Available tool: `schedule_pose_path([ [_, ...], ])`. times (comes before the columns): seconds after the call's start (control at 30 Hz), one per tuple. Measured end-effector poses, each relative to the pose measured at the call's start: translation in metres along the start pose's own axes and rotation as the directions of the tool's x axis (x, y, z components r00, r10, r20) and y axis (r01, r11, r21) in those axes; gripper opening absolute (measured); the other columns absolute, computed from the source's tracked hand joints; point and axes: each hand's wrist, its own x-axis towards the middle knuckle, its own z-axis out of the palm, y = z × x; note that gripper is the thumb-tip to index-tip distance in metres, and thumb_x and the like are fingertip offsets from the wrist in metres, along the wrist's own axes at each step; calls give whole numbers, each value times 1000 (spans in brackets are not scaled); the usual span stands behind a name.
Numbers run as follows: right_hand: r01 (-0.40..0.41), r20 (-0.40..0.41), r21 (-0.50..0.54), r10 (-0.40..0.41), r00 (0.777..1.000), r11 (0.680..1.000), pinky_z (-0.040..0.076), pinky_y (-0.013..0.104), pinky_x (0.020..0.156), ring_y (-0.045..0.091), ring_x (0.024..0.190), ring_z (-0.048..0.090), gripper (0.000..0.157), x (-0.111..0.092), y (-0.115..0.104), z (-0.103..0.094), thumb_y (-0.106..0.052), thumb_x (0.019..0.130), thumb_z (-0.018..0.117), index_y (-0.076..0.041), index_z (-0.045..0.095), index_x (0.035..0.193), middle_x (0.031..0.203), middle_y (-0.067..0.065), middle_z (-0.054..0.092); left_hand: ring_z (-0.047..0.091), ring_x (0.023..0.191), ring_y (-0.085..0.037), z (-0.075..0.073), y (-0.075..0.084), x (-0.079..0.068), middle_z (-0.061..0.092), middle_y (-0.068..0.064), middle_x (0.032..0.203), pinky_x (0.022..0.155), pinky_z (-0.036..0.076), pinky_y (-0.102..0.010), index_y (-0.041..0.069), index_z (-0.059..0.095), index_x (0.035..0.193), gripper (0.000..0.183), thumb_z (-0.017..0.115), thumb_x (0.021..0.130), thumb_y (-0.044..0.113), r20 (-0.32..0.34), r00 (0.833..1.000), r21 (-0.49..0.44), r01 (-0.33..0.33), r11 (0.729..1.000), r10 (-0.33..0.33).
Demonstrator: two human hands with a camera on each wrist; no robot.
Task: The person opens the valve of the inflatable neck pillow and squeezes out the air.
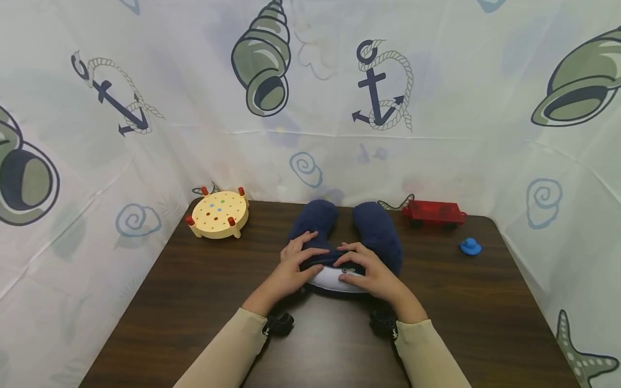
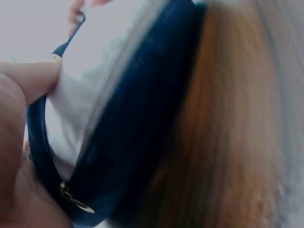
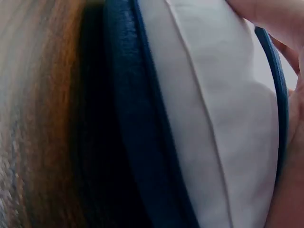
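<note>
Navy U-shaped neck pillow [image 1: 375, 229] lies at mid-bench, its curved base toward the person and both lobes pointing at the backdrop [image 1: 335, 156]. Zipped cover gapes along the near curve; white inner [image 1: 331, 280] shows through. Zipper pull [image 2: 76, 198] hangs at the gap's end, close to the left hand in that wrist's view.

Left hand [image 1: 293, 269]: on the left of the base, fingers partly spread and bent over the navy fabric, thumb lying on the white; holds the cover's rim between them. Right hand [image 1: 371, 272]: same arrangement opposite, thumb on the white, fingers hooked behind the rim. Fingertips of the two hands near each other, apart.

Bench [image 1: 184, 302] is dark wood grain. Far left corner: round cream toy stand [image 1: 219, 214], red pegs, coloured dots. Far right: red toy wagon [image 1: 433, 213], dark wheels; small blue duck-like toy [image 1: 469, 247] just nearer. Backdrop white, printed with shells and anchors.
</note>
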Motion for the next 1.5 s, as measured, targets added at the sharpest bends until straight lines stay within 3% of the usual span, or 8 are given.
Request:
schedule_pose_path([
  [0.13,-13,-46,100,18,999,995,41,35,126,31,154,50,24,-1,6,2,-20,97,85,-28,74,117,151,4,63,-7,169,-48,-4,-6,-1,5,1,186,123,6,-87,43,73,129,33,83,98,41,-39,994,-67,101,993,-104],
  [0.27,1,-58,168,9,998,986,40,18,120,30,151,53,19,-4,10,-1,-16,97,84,-26,76,111,150,4,64,1,169,-46,-6,-13,-1,9,4,185,122,16,-87,45,69,136,43,84,96,45,-53,988,-87,137,987,-142],
  [0.57,1,-33,80,1,999,997,44,25,120,30,148,56,19,-3,7,-4,-23,98,84,-30,79,115,147,3,66,7,168,-38,0,-18,-3,10,5,184,126,19,-80,43,35,170,88,82,96,49,-85,983,-93,154,984,-162],
  [0.73,-41,-6,72,41,999,997,43,33,123,25,152,53,29,-3,7,-7,-26,94,88,-35,79,119,150,-1,65,5,170,-35,-1,-18,-1,11,5,185,129,16,-77,36,17,175,107,85,93,49,-80,976,-130,194,972,-205],
  [0.97,-64,-23,75,66,998,995,46,26,119,24,148,57,25,-4,7,-7,-28,93,89,-34,80,116,145,-5,69,0,172,-34,-2,-18,-3,-2,5,186,129,14,-78,33,26,173,100,84,94,50,-67,972,-144,214,966,-226],
  [1.17,-34,-66,61,38,997,998,47,24,118,26,143,62,28,-4,9,-4,-26,93,90,-31,81,118,142,-4,72,15,171,-29,-1,-18,-3,13,12,183,131,20,-72,31,37,168,88,81,96,53,-100,967,-169,216,962,-234],
  [1.4,6,-89,114,5,996,993,48,19,113,29,140,63,21,-4,10,-3,-18,94,87,-25,83,113,139,2,73,24,167,-35,0,-17,-1,30,-2,179,131,22,-70,16,49,161,71,78,101,42,-167,971,-173,145,974,-174],
  [1.5,17,-109,142,-1,994,990,49,19,111,31,138,64,20,-4,10,-3,-14,92,89,-21,85,111,137,5,74,22,168,-34,0,-18,-1,28,-1,180,132,20,-69,18,48,162,70,77,102,39,-163,971,-194,145,970,-177],
])
